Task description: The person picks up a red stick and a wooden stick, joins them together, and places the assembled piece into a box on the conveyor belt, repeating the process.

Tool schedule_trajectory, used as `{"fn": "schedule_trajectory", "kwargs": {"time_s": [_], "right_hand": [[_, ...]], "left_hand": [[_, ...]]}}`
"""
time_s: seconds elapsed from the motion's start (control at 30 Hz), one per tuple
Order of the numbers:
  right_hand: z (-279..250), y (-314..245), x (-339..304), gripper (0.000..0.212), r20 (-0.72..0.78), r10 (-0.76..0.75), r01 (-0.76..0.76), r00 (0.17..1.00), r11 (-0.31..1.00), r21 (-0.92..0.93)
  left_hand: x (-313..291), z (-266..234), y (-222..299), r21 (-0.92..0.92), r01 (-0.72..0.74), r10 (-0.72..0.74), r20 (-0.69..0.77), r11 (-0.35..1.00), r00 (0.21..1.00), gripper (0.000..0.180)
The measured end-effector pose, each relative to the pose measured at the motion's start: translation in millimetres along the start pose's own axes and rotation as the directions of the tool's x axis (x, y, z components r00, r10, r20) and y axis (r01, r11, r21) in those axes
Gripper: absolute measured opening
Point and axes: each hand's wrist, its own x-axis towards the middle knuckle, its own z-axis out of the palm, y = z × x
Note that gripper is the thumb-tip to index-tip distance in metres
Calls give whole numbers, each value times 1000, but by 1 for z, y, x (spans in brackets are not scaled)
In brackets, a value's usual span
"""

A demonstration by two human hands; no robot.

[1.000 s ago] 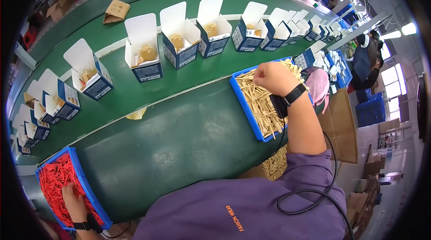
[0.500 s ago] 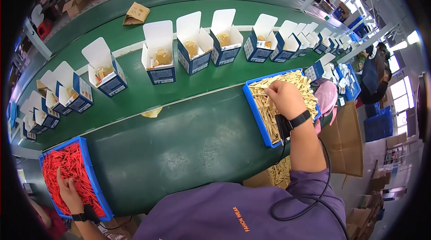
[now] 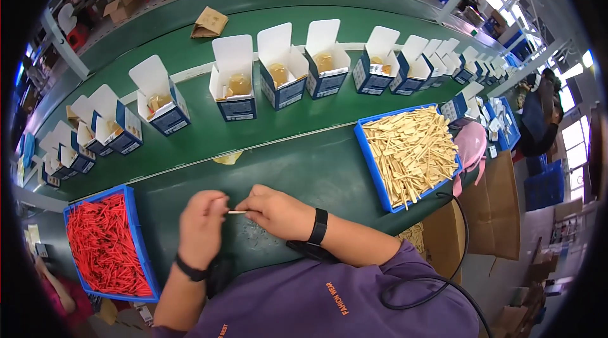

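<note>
Both my hands meet over the dark green tabletop (image 3: pixel 297 170), close to my body. My right hand (image 3: pixel 275 211) pinches a thin pale wooden stick (image 3: pixel 237 212) that points left. At the other end of this stick my left hand (image 3: pixel 202 227) is closed, its fingers curled and slightly blurred; what they hold is hidden. On the left stands a blue tray (image 3: pixel 142 243) heaped with thin red sticks (image 3: pixel 104 246). A second blue tray (image 3: pixel 372 167) on the right is full of small pale wooden sticks (image 3: pixel 411 151), some with a flat, wider end.
Beyond the tabletop, a row of open blue-and-white boxes (image 3: pixel 233 107) stands on a green belt (image 3: pixel 272 124), several with a round amber item inside. A brown paper packet (image 3: pixel 209 23) lies behind them. Beside the right tray are a pink cloth (image 3: pixel 472 142) and a cardboard box (image 3: pixel 491 205).
Both hands have left the trays and come together in front of me. My right hand has brought a wooden stick from the right tray; my left hand has moved right from the red sticks.
</note>
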Motion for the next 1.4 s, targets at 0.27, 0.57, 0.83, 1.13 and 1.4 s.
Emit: {"fn": "schedule_trajectory", "kwargs": {"time_s": [0.27, 0.57, 0.83, 1.13, 1.4], "right_hand": [[-1, 23, 1, 21, 72, 518, -450, 853, 657, 605], [-7, 17, 0, 17, 72, 567, -440, 820, 545, 714], [-11, 19, -5, 17, 105, 530, -481, 841, 645, 594], [-18, 23, -2, 19, -6, 440, -378, 898, 779, 500], [-146, 9, 28, 20, -661, 318, -288, 680, 945, 158]], "left_hand": [[8, 45, -35, -5, 14, -13, 50, 1000, 999, 5], [7, 37, -23, -109, 64, -62, 22, 992, 998, 10], [21, 34, -8, -449, 232, -212, 96, 863, 973, 12], [15, 46, -14, -359, 298, -238, 201, 885, 950, 8], [13, 17, -32, -415, 240, -247, 39, 878, 968, 14]]}}
